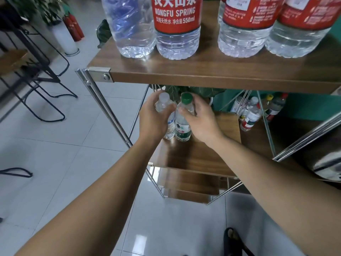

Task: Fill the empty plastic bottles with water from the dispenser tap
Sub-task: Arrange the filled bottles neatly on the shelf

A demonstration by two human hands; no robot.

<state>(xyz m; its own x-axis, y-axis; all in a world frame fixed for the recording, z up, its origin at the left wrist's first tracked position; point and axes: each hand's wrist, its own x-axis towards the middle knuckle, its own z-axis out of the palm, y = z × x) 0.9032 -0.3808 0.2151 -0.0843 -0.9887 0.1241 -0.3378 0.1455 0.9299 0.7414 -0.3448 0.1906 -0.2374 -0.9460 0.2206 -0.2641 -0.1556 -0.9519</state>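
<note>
Wooden shelf (221, 78) overhanging both gripped bottles (181, 124).

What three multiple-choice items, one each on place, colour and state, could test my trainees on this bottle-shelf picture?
1. Where do the two gripped bottles stand?
A. top shelf
B. lower shelf
C. floor

2. What colour is the cap under the right hand?
A. green
B. red
C. blue

3. What is the left hand doing?
A. hanging free
B. closed on the white-capped bottle
C. pressing a tap

Key: B, both stand on the lower shelf; A, the green-capped bottle under the right hand; B, the left hand wraps the white-capped bottle.
</note>
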